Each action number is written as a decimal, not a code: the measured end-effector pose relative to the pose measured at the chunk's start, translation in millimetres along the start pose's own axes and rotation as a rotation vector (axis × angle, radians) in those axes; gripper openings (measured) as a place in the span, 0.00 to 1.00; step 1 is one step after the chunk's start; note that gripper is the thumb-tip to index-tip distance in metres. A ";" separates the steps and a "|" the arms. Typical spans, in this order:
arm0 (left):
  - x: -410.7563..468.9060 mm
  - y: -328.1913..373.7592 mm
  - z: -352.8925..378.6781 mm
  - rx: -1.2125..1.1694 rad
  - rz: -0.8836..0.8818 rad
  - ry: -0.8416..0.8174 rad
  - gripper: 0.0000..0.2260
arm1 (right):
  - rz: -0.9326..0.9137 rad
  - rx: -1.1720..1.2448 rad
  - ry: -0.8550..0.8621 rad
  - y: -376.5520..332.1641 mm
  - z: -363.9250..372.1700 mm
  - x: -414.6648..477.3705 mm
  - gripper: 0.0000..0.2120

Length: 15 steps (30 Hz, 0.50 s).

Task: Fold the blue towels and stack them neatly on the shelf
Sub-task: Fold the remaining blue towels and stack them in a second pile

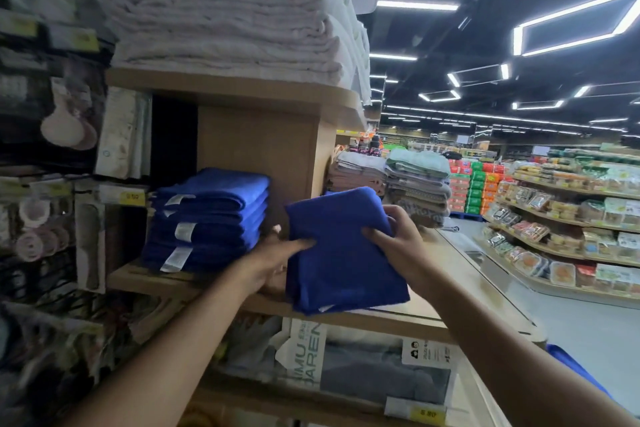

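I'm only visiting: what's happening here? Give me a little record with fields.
place: shop aisle, at a wooden shelf
stack of blue towels: folded, on the shelf, white tags showing
held towel: blue, folded, at the shelf front, right of the stack
left hand: holds its left edge
right hand: grips its right edge, fingers curled over it
above: pale towels piled on the upper board

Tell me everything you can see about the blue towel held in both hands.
The towel is deep blue, soft-looking cloth, folded into a rough square several layers thick, with white showing at its lower edge. It is tilted above the wooden shelf, right of the blue stack. The left hand grips its left edge, the right hand its right side.
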<state>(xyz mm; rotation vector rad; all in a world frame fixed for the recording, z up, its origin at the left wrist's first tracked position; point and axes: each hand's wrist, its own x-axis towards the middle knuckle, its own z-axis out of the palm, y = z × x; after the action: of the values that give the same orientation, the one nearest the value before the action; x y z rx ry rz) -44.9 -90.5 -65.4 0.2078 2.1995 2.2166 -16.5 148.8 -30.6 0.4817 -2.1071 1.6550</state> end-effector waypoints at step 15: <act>151.9 161.1 89.6 -0.023 0.440 0.200 0.10 | 0.211 0.460 -0.105 26.5 -63.7 121.4 0.16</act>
<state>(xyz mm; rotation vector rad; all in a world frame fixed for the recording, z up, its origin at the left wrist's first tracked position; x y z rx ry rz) -172.6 12.2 108.5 0.5404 2.4210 2.5804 -126.6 215.1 23.8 0.5047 -1.8927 2.2997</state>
